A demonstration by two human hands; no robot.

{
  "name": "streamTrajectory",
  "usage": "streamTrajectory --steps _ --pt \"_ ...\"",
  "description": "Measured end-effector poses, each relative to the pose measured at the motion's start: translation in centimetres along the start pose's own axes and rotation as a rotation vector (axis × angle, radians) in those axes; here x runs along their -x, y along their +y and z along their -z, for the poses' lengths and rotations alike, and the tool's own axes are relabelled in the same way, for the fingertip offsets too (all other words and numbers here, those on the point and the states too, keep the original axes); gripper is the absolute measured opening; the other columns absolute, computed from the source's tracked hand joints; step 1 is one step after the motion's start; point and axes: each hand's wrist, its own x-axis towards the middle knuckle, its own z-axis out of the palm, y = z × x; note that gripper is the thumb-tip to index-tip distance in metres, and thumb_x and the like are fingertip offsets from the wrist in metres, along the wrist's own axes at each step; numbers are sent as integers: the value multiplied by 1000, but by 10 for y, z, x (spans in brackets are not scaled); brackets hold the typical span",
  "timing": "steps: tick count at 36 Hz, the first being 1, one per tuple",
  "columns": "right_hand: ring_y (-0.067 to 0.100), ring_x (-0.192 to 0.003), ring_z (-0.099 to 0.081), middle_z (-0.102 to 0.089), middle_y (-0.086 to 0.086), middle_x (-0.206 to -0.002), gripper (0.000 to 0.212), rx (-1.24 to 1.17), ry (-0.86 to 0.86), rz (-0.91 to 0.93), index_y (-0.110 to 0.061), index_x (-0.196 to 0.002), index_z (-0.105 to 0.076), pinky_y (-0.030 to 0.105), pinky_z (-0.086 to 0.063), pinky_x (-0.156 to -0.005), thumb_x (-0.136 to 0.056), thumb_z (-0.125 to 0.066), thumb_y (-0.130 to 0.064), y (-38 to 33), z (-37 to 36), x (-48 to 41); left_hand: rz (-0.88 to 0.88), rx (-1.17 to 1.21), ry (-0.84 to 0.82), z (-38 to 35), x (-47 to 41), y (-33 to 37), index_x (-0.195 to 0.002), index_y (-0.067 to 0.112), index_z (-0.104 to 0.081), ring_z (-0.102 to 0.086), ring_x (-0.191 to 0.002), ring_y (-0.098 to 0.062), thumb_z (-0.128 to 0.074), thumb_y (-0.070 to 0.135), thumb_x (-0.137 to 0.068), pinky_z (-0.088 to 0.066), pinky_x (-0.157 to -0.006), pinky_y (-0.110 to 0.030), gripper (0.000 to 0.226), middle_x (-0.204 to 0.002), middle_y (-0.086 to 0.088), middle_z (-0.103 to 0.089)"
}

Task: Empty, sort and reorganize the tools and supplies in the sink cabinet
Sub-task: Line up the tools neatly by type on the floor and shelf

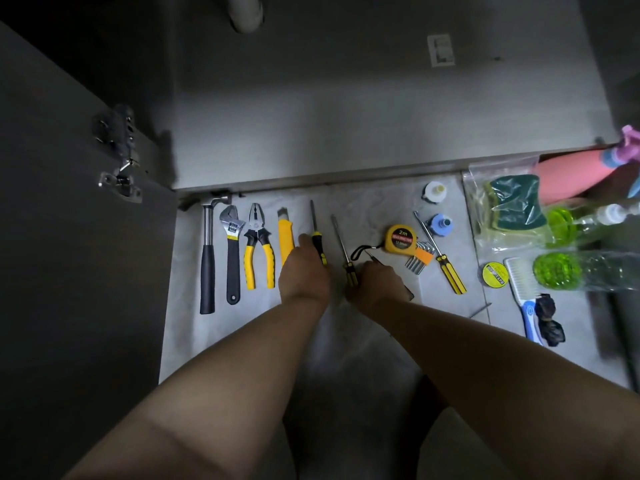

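Observation:
Tools lie in a row on the grey floor before the open sink cabinet (346, 109): a hammer (207, 258), an adjustable wrench (232, 251), yellow pliers (258, 247) and a yellow utility knife (286, 237). My left hand (303, 268) holds the handle of a black-and-yellow screwdriver (314, 226). My right hand (375, 282) rests beside a second screwdriver (341, 244) and covers a thin dark tool. Right of it sit a yellow tape measure (400, 239), hex keys (420, 256) and a third screwdriver (440, 254).
The open cabinet door (69, 237) with its hinges stands at the left. At the right lie bagged sponges (516, 202), green scrubbers (557, 270), a pink bottle (575, 174), a brush (523, 289), a tape roll (495, 273) and two small bottles (440, 223).

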Motion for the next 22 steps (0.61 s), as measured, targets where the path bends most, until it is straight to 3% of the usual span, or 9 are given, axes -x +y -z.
streamTrajectory --steps 5,10,14,18,22 --pt "29 -97 -66 -67 9 -103 26 -38 35 -30 -14 -105 -64 30 -45 -68 -84 -69 -28 -10 0 -7 -86 -79 60 1 4 -10 -133 14 -42 -57 -110 -33 -69 21 -90 -53 -80 -45 52 -123 -13 -54" --pt "34 -109 -63 -64 16 -117 25 -76 63 -12 -9 -115 -57 33 -45 -79 -92 -58 -19 -20 1 -17 -276 -431 129 3 7 -27 -152 31 -36 -46 -117 -27 -68 37 -85 -42 -92 -37 75 -126 -2 -53" --pt "34 -101 -62 -62 13 -105 42 -130 58 -17 -11 -108 -54 33 -42 -75 -95 -53 -50 -22 1 -18 -353 -469 109 2 3 -31 -144 38 -47 -41 -125 -27 -66 32 -85 -39 -98 -37 62 -130 3 -57" --pt "34 -109 -62 -64 15 -117 26 -52 50 -25 -10 -117 -58 38 -51 -86 -98 -50 -25 -26 0 -19 -364 -486 110 3 0 -33 -141 38 -52 -40 -126 -27 -65 32 -88 -36 -98 -36 55 -130 6 -59" --pt "36 -109 -62 -65 17 -117 23 -84 50 -25 -9 -116 -56 41 -53 -88 -97 -50 -21 -34 1 -22 -336 -501 129 3 -2 -34 -141 37 -53 -40 -124 -26 -66 38 -86 -35 -96 -37 56 -129 6 -60"
